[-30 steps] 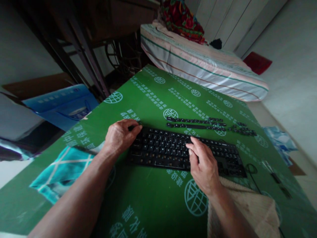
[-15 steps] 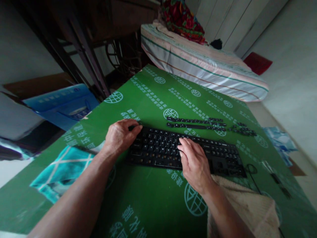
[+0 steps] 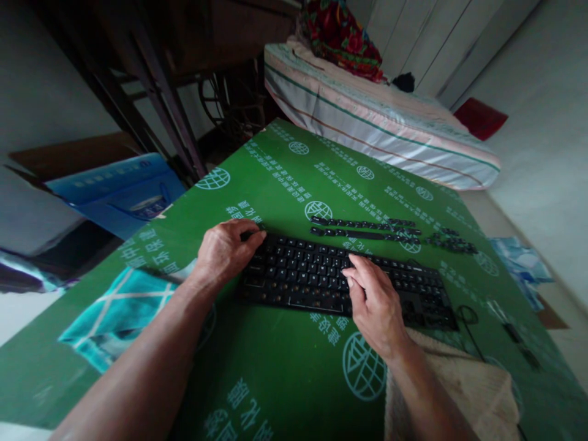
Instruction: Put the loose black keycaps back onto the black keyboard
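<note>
On the green table lies a black keyboard [image 3: 303,269], its front rows showing bare key posts where caps are off. My left hand [image 3: 229,248] is closed on its far left corner, thumb over the edge. Over the middle keys rests my right hand [image 3: 374,294], fingers loosely stretched with the tips on or just above the keys; I see nothing held there. Behind the keyboard, loose keycaps [image 3: 367,225] are laid out in rows, with a long spacebar [image 3: 365,234] in the nearer row. Another group of keycaps [image 3: 452,241] lies to the right.
A teal checked cloth [image 3: 117,312] lies by my left forearm, a beige cloth [image 3: 454,373] under my right. The keyboard's cable [image 3: 471,337] runs off to the right, near thin tools [image 3: 512,334]. A bed [image 3: 367,116] stands beyond the table [image 3: 275,177].
My right hand has slid a little to the right along the keys. My left hand stays at the keyboard's corner. The view has shifted very slightly.
</note>
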`<control>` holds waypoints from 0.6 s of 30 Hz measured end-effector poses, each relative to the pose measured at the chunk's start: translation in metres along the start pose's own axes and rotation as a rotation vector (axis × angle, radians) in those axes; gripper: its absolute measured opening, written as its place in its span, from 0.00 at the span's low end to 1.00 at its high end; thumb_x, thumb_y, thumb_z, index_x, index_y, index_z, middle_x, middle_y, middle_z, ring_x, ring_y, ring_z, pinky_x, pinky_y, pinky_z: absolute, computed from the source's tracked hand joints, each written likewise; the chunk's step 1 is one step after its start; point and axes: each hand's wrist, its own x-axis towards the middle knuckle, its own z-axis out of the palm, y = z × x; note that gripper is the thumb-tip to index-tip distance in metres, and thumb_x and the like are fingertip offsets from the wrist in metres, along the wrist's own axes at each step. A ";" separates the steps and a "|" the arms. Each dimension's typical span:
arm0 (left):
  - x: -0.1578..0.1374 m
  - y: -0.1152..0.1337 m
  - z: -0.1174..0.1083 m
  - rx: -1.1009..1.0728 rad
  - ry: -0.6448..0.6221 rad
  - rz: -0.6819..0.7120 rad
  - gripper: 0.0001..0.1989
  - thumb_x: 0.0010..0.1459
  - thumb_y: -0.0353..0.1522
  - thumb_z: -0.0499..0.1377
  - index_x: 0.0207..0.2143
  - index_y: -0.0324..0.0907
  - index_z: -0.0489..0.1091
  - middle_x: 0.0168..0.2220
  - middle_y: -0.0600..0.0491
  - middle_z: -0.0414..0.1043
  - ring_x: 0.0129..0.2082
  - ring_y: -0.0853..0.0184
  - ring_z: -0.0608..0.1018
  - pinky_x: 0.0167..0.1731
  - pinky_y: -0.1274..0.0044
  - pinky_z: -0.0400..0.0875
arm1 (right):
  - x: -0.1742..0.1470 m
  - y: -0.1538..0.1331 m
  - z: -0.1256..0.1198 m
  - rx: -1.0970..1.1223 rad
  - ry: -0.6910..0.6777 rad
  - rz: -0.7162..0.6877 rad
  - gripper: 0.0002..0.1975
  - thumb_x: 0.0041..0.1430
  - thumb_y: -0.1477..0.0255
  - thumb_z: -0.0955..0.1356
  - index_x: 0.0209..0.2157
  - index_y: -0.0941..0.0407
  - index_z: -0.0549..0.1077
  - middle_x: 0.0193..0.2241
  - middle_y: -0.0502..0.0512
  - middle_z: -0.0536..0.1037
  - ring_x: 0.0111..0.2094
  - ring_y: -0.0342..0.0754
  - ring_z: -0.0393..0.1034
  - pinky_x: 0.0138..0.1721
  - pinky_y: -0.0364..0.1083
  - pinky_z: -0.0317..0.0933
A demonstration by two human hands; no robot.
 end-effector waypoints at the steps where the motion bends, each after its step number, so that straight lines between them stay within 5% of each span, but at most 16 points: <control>1: 0.000 0.000 0.000 0.001 0.000 0.002 0.19 0.56 0.40 0.50 0.37 0.39 0.76 0.44 0.46 0.76 0.43 0.58 0.77 0.46 0.71 0.68 | 0.000 0.000 0.001 -0.008 -0.010 -0.009 0.20 0.63 0.79 0.61 0.56 0.57 0.64 0.40 0.58 0.79 0.46 0.49 0.72 0.51 0.54 0.67; 6: 0.000 0.001 0.000 0.004 0.002 0.002 0.19 0.56 0.40 0.49 0.37 0.40 0.75 0.44 0.47 0.76 0.44 0.59 0.77 0.47 0.71 0.68 | 0.001 0.000 0.002 -0.054 -0.122 -0.031 0.19 0.61 0.80 0.60 0.54 0.59 0.65 0.41 0.59 0.79 0.53 0.53 0.66 0.54 0.58 0.65; 18: 0.002 -0.003 0.004 -0.031 0.033 -0.010 0.19 0.52 0.43 0.49 0.34 0.43 0.75 0.43 0.48 0.77 0.44 0.56 0.77 0.46 0.70 0.69 | 0.002 0.000 0.000 -0.019 -0.034 -0.023 0.20 0.62 0.79 0.60 0.56 0.57 0.64 0.42 0.59 0.78 0.46 0.50 0.72 0.50 0.55 0.68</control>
